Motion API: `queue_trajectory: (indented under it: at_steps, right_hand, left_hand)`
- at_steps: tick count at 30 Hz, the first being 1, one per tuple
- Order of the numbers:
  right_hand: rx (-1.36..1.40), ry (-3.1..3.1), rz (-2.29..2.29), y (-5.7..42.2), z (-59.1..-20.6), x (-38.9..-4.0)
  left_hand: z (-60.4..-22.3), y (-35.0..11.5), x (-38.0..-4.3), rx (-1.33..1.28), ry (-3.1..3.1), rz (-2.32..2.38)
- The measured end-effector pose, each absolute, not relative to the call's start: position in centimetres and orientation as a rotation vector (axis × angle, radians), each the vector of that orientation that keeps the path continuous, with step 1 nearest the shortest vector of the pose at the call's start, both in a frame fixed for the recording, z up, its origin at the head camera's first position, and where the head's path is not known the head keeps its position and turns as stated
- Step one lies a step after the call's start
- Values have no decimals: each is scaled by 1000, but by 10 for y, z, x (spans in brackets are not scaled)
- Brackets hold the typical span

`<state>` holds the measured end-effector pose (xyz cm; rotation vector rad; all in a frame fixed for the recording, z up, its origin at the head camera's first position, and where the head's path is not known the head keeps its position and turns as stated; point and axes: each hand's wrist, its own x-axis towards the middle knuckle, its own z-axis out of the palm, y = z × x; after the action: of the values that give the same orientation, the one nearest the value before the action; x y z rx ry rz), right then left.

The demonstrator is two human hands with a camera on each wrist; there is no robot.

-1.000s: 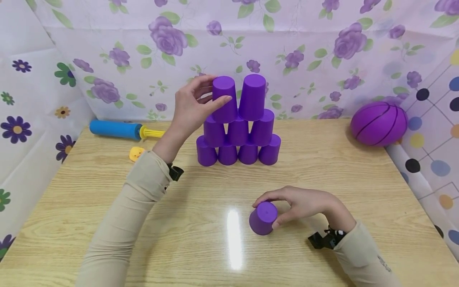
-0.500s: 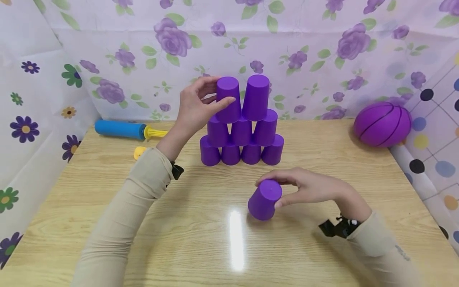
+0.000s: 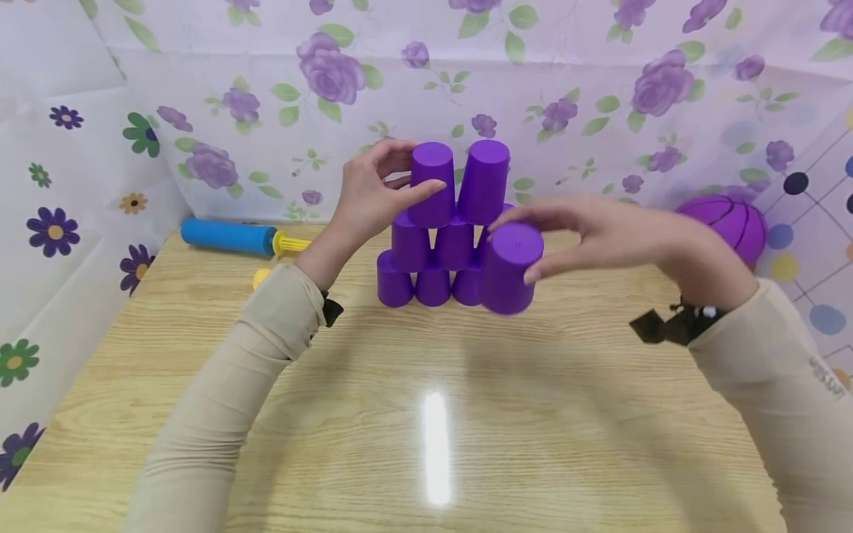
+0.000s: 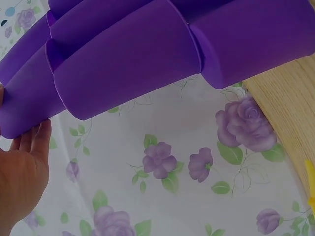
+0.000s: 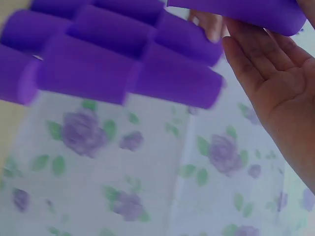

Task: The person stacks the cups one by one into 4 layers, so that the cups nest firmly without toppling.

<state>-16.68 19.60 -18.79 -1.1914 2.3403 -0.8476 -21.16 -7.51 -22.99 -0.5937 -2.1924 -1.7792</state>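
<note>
Upside-down purple cups are stacked in tiers, four-wide bottom row (image 3: 432, 289) lowest, with two cups at the top. My left hand (image 3: 366, 196) grips the top tier's left cup (image 3: 432, 189), thumb in front and fingers behind. Beside it stands the top tier's right cup (image 3: 485, 181). In mid-air before the stack's right side, my right hand (image 3: 616, 231) pinches another upside-down purple cup (image 3: 508, 277), which hides part of the lower tiers. The right wrist view shows this held cup (image 5: 246, 12) at the top edge, above the palm.
On the wooden table (image 3: 373, 429), a blue tube with a yellow handle (image 3: 229, 235) lies at the back left. A yellow toy (image 3: 261, 277) is partly hidden by the left sleeve. A purple ball (image 3: 726, 218) sits at the back right, behind the right arm. Flowered sheeting (image 3: 266, 81) backs the table.
My right hand has lifted its cup off the table and carried it forward and up to the stack's right side. The left hand keeps its grip on the top-left cup.
</note>
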Motion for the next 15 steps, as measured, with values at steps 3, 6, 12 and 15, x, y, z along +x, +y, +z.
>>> queue_trajectory:
  at_steps: [3,6,12,15]
  right_hand:
    - [-1174,2373,-874,191,-168,-175]
    - [-1163,2421,-876,185,-153,-180]
    - [-1245,2456,-975,174,-138,-195]
    - [-1196,2468,-1046,169,-132,-204]
  left_hand:
    - [-229,-76,-211,-596,-2188,-1780]
    - [-230,-76,-212,-599,-2186,-1782]
    - [-239,-78,-224,-625,-2171,-1793]
    - [-246,-79,-232,-630,-2161,-1794]
